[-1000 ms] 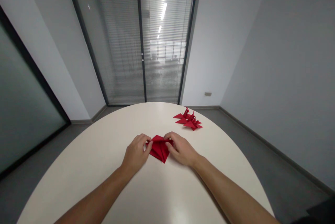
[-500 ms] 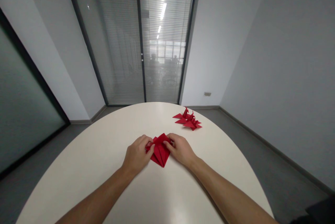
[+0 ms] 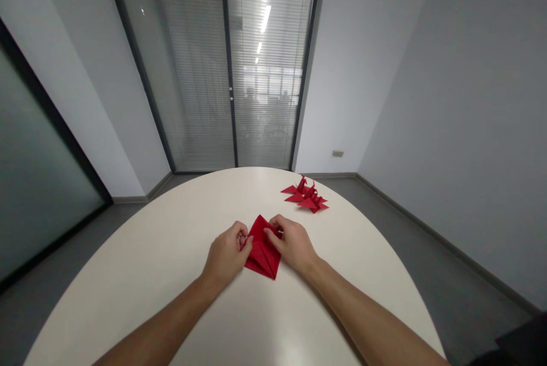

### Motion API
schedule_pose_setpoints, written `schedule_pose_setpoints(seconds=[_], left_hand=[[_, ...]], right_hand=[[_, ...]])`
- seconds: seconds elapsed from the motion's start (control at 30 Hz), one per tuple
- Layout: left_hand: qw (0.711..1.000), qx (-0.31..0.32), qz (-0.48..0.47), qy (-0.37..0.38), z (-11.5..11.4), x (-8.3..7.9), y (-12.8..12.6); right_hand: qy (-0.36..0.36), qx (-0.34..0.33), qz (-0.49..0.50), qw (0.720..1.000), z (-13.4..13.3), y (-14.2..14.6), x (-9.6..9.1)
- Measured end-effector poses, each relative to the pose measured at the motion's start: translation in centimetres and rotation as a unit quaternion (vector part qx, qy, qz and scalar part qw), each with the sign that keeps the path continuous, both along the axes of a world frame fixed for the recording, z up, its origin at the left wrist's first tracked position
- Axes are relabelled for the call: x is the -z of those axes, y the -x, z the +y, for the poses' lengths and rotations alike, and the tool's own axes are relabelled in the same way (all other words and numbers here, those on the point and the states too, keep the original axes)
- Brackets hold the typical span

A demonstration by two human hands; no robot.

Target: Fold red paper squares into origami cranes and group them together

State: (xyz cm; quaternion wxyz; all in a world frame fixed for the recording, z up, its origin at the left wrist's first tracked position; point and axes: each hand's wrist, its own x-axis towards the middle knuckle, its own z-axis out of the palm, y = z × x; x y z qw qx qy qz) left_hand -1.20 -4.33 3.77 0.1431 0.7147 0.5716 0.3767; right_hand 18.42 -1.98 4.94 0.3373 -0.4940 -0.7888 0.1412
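Observation:
Between my hands, just over the table, is a folded square of red origami paper (image 3: 261,249), with one corner toward me and one pointing away. Crease lines run down to its near corner. My left hand (image 3: 228,252) is closed at the paper's left edge, thumb against it and fingers curled. On the right edge my right hand (image 3: 293,240) pinches the sheet, its thumb on top and the fingers partly hidden behind. Beyond my right hand stand several red paper cranes (image 3: 310,198), grouped close together with wings spread.
The round white table (image 3: 179,212) has a curved far edge in front of a glass partition with blinds (image 3: 200,98). A grey wall (image 3: 470,98) rises on the right. Something dark (image 3: 521,343) shows at the lower right corner.
The red paper has turned slightly and now lies flatter, its far corner further left and its near corner further right. Both hands stay at its edges; the cranes have not moved.

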Motion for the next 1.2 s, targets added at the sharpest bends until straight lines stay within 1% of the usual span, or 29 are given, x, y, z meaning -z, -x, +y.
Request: schedule_pose_setpoints(seconds=[0.1,0.3,0.53,0.73,0.87,1.07,1.2], left_hand=[[1.000,0.007,-0.019,0.012,0.0,0.0,0.0],[1.000,0.007,0.001,0.020,0.2,0.0,0.1],[1.000,-0.014,0.002,0.014,0.4,0.0,0.0],[0.999,-0.031,0.005,0.029,0.3,0.0,-0.1],[0.999,-0.026,-0.011,0.044,0.4,0.2,0.0],[0.998,-0.033,-0.027,0.038,0.3,0.1,-0.1],[0.998,-0.010,-0.063,0.030,0.3,0.2,-0.2]], right_hand=[[0.000,0.006,0.005,1.000,-0.1,0.2,-0.2],[0.004,-0.007,0.004,1.000,-0.3,0.2,-0.5],[0.008,-0.027,-0.005,1.000,-0.3,0.1,-0.3],[0.009,-0.016,-0.010,1.000,-0.2,0.1,-0.2],[0.024,-0.012,0.003,1.000,0.0,0.1,0.3],[0.026,-0.025,0.002,0.999,0.0,-0.1,0.6],[0.016,-0.021,0.014,1.000,0.0,-0.1,0.6]])
